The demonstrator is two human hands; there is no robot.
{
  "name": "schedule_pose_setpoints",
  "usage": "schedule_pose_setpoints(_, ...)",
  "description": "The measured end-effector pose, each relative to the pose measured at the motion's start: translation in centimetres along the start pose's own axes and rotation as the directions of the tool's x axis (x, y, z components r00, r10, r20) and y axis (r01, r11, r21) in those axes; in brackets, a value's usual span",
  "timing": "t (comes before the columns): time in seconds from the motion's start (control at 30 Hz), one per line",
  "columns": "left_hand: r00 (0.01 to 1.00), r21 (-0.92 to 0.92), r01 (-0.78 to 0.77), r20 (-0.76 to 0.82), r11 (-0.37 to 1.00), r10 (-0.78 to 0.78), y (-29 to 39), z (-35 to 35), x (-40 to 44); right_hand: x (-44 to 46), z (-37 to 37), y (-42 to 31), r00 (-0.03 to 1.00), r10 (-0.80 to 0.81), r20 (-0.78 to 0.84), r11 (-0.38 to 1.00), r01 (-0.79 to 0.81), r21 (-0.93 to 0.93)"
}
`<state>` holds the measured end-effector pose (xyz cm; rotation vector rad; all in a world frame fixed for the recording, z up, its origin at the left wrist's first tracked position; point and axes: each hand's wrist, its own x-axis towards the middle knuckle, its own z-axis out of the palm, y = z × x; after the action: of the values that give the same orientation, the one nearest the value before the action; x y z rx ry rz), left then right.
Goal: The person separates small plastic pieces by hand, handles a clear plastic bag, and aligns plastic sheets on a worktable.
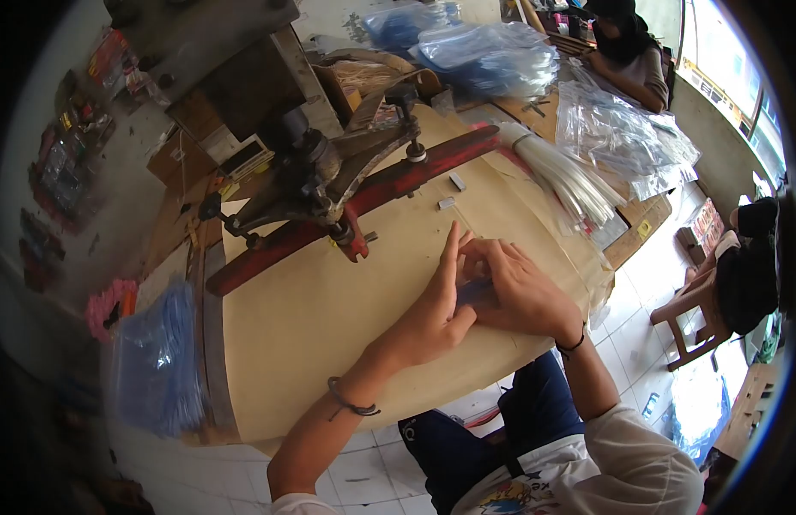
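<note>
Over the near right part of the brown paper-covered table (329, 343), my two hands meet around a small piece of translucent blue plastic (475, 294). My left hand (434, 302) lies along its left side, thumb against the plastic and one finger stretched upward. Curled over the top and right side is my right hand (531, 292), which hides much of the piece. Two small metal pieces (457, 182) (447, 203) lie on the paper beyond my fingers. A red bar (398, 176) on a dark metal press (316, 167) spans the table ahead.
Blue plastic sheets (157, 360) hang at the left edge. Stacks of clear plastic bags (488, 64) and a bundle of clear strips (565, 176) lie at the back. Another person (625, 51) sits at the far right. A wooden stool (694, 313) stands on the tiled floor.
</note>
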<state>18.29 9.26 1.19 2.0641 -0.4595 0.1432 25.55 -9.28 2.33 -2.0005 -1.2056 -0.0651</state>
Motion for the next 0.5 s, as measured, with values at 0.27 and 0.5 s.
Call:
schedule_pose_setpoints(0.27, 0.997, -0.205, -0.027, -0.081, 0.978, 0.01, -0.3, 0.5, 0.5, 0.3, 0.2, 0.9, 0.999, -0.02, 0.047, 0.997, 0.017, 0.069)
schedule_pose_setpoints(0.5, 0.986, 0.188, 0.004, -0.163, 0.982, 0.027, 0.6, 0.0, -0.1, 0.1, 0.1, 0.0, 0.997, 0.082, -0.002, 0.988, -0.081, -0.132)
